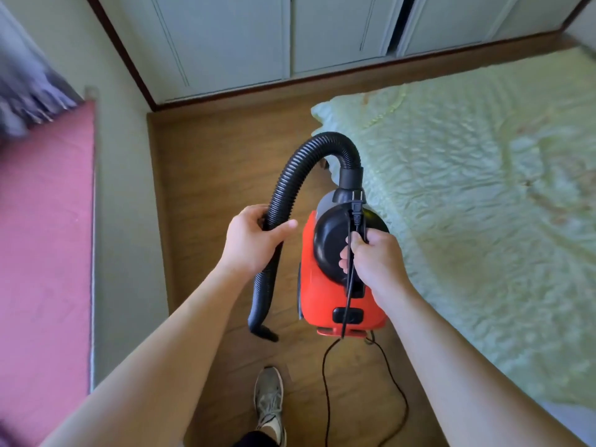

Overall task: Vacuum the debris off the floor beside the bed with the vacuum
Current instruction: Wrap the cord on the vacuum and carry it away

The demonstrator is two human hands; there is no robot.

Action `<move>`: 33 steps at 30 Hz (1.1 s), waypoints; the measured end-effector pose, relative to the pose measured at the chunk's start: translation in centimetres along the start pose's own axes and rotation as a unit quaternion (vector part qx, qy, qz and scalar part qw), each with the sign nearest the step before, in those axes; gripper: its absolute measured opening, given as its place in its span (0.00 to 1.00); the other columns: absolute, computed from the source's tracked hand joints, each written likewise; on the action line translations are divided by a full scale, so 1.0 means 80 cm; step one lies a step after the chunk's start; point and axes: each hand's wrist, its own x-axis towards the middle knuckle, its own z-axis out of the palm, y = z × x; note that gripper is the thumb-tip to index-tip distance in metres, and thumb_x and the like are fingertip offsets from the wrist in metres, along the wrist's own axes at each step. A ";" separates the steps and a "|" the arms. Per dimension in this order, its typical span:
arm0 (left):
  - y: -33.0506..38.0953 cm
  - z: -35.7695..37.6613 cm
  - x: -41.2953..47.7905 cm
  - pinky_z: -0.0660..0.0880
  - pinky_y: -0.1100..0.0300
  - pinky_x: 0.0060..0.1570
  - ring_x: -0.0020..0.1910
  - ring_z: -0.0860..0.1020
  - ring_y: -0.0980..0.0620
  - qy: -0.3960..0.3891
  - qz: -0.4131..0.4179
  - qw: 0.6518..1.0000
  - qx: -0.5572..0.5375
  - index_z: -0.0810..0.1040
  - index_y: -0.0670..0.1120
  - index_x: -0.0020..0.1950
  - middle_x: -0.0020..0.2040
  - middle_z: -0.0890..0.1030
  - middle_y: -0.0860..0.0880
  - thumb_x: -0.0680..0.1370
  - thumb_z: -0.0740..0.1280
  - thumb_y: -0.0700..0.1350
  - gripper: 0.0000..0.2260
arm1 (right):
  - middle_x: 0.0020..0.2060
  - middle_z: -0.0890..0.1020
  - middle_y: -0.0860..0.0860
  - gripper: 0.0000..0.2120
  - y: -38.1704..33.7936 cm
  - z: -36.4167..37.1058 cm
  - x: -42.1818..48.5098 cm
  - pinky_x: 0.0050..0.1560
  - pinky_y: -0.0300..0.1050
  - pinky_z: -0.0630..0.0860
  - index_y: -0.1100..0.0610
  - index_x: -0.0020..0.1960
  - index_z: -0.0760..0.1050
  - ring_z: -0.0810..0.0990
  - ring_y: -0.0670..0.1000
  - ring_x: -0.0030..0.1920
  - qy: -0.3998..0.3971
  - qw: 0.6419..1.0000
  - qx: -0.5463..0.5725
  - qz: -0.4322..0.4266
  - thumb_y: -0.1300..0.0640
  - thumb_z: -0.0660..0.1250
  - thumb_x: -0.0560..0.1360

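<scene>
Vacuum: I see the red and black vacuum point(335, 285) just off the middle of my view toward 5 o'clock, carried by its top handle, with its right side close to the edge of the bed.
Right hand: the right hand point(371, 256) is clenched round the black handle on top of the vacuum and pins the cord point(325, 382) against it.
Plug: the plug point(356, 209) lies along the handle at 12 o'clock from the fingers.
Left hand: the left hand point(251, 240) is wrapped round the ribbed hose point(290, 188) at 9 o'clock from the vacuum, thumb laid over the top.
Hose: it leaves the vacuum at 12 o'clock, arches over toward 10 o'clock and runs down through the left hand.
Nozzle: the nozzle point(263, 330) hangs at 7 o'clock from the vacuum, low over the floor; I cannot tell whether it touches.
Cord path: it drops over the back of the vacuum and loops on the floor toward 6 o'clock.
Floor: a strip of wooden floor point(219, 162) runs from 12 to 6 o'clock.
Bed: the bed point(483, 204) with a pale green quilt fills 3 o'clock.
Shoe: a grey shoe point(269, 401) stands on the floor at 6 o'clock.
Surroundings: a pink mat point(42, 221) at 9 o'clock, pale cupboard doors point(242, 37) at 12 o'clock.
</scene>
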 end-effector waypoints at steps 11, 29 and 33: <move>0.142 -0.108 0.046 0.79 0.46 0.56 0.43 0.77 0.54 0.009 0.081 0.995 -0.065 0.78 0.51 0.61 0.44 0.81 0.50 0.76 0.75 0.46 0.15 | 0.30 0.78 0.54 0.12 -0.216 0.020 -0.031 0.34 0.49 0.77 0.60 0.44 0.76 0.78 0.54 0.28 0.009 0.997 0.029 -0.070 0.60 0.59 0.83; 0.322 -0.206 0.148 0.77 0.63 0.54 0.50 0.80 0.60 -0.083 0.202 0.973 -0.070 0.64 0.54 0.78 0.50 0.81 0.58 0.76 0.67 0.27 0.36 | 0.32 0.78 0.55 0.12 -0.460 0.029 0.034 0.34 0.49 0.77 0.61 0.44 0.75 0.78 0.54 0.30 -0.007 0.983 0.076 -0.168 0.60 0.58 0.84; 0.340 -0.196 0.191 0.75 0.49 0.68 0.60 0.80 0.57 -0.028 0.188 0.980 -0.063 0.70 0.53 0.72 0.59 0.82 0.55 0.76 0.69 0.30 0.29 | 0.32 0.79 0.55 0.12 -0.487 0.028 0.082 0.35 0.49 0.78 0.60 0.45 0.75 0.78 0.53 0.30 -0.024 0.982 0.073 -0.173 0.60 0.58 0.84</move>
